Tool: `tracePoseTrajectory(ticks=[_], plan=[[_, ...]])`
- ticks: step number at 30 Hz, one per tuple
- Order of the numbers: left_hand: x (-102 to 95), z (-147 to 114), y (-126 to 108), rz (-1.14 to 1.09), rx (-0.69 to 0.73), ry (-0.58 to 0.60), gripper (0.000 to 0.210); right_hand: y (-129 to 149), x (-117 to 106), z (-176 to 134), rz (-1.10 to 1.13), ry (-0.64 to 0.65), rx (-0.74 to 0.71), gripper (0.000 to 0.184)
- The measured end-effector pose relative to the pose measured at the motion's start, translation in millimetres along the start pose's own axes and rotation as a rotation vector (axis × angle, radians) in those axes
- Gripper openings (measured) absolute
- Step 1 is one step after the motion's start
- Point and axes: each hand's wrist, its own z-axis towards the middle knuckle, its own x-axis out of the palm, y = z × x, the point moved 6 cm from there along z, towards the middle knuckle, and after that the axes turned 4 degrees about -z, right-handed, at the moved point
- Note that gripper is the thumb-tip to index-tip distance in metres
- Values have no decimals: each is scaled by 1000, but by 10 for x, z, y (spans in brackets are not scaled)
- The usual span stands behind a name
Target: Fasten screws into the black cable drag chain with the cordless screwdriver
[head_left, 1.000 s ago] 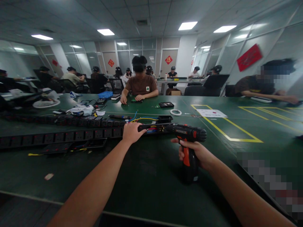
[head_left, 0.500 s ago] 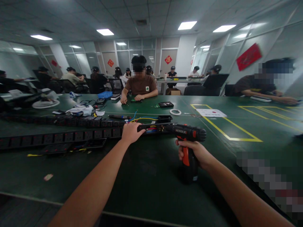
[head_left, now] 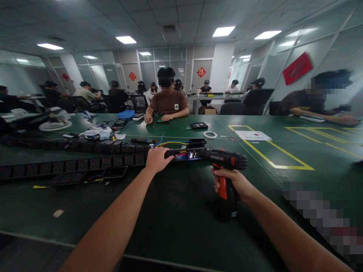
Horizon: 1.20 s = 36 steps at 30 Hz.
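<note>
My right hand (head_left: 231, 181) is wrapped around the grip of a black and orange cordless drill (head_left: 227, 160), whose nose points left. The drill's bit end reaches the open right end of a long black power strip (head_left: 93, 164) with a row of sockets. A bright light shines on coloured wires and parts (head_left: 184, 155) inside that end. My left hand (head_left: 157, 159) is closed over the strip just left of the opening, thumb pointing right. Exact contact between the bit and the strip is too small to make out.
A second socket strip (head_left: 85, 144) lies behind the first, with a screwdriver-like tool (head_left: 143, 140) and blue and yellow wires near it. A white ring (head_left: 210, 135) and a paper sheet (head_left: 253, 135) lie farther right. Across the green table (head_left: 176, 226) sits a co-worker (head_left: 168, 102).
A bright light now falls on the wires inside the strip's open end, which was dim before. Both of my hands and the drill stay almost in place.
</note>
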Motion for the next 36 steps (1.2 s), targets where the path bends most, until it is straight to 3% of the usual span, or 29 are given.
tracePoseTrajectory(ticks=[25,36], plan=[[-6,0,-18,-6,-2,6,43,45,27,-23,-24,30,-29,20],[7,8,-11,-2,3,-3,44,63,36,-44,-58,0,14,30]])
